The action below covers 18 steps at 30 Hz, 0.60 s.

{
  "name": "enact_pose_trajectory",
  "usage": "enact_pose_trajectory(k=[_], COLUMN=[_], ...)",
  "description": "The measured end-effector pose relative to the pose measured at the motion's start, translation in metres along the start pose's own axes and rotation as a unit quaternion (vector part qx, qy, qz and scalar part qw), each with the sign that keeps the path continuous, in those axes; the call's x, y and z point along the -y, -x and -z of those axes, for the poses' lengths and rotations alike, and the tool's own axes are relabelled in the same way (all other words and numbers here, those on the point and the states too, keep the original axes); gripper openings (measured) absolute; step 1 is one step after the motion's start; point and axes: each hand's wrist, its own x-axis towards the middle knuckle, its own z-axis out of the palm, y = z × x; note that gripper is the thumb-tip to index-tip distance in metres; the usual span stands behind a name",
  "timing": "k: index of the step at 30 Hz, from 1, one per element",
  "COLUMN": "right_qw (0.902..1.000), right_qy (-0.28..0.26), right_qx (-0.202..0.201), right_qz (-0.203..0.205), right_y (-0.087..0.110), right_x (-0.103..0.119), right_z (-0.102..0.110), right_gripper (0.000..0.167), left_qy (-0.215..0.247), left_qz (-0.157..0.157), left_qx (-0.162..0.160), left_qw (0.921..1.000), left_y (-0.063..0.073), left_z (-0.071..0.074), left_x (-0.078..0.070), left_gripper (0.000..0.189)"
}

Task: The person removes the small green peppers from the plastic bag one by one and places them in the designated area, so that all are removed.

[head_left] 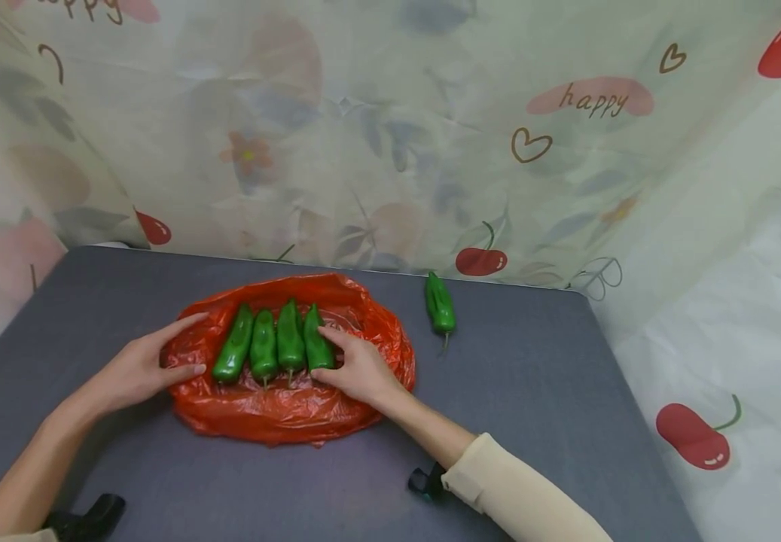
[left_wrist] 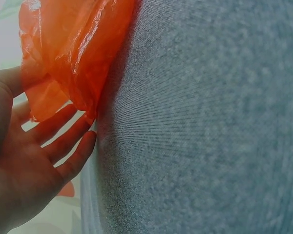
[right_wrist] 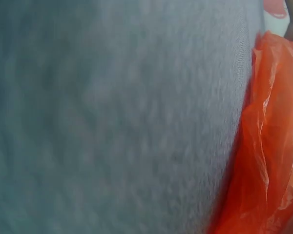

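Observation:
An orange-red plastic bag (head_left: 248,415) lies spread with its mouth turned up, and several green peppers stand side by side inside it. My right hand (head_left: 365,370) reaches over the bag's right side and grips the rightmost green pepper (head_left: 316,345) lengthwise, thumb at its lower end and fingers near its upper end. At the opposite side, my left hand (head_left: 135,370) touches the bag's left rim with thumb and fingers spread apart. The left wrist view shows its loosely extended fingers (left_wrist: 71,139) behind the thin plastic. The right wrist view mostly misses the right hand.
Another green pepper (head_left: 440,305) lies alone on the grey tabletop (head_left: 519,399), right of the bag near the back edge. A patterned curtain (head_left: 376,135) hangs behind and beside the table. Black wrist cameras (head_left: 424,482) sit low near the forearms.

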Motion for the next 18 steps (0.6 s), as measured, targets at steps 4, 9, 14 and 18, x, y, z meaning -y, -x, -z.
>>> enact_pose_trajectory(k=[4, 9, 14, 18], right_qw=[0.9986, 0.9970, 0.9963, 0.9965], right_qy=[0.048, 0.073, 0.084, 0.082], right_qx=[0.010, 0.016, 0.012, 0.009], right_qz=[0.018, 0.021, 0.017, 0.016], right_y=[-0.0018, -0.0035, -0.0036, -0.0029], right_x=[0.0009, 0.0013, 0.0003, 0.0003], right_z=[-0.0013, -0.0022, -0.0016, -0.0002], right_gripper=[0.075, 0.075, 0.071, 0.069], left_qy=[0.004, 0.009, 0.009, 0.005], left_qz=[0.001, -0.002, -0.003, 0.000], left_qx=[0.003, 0.006, 0.004, 0.004], left_qw=[1.0000, 0.9999, 0.9999, 1.0000], left_y=[-0.0002, -0.0011, -0.0019, -0.0021], left_z=[-0.0007, -0.0007, -0.0001, 0.0001], left_x=[0.0010, 0.0020, 0.0024, 0.0026], left_gripper=[0.081, 0.080, 0.079, 0.079])
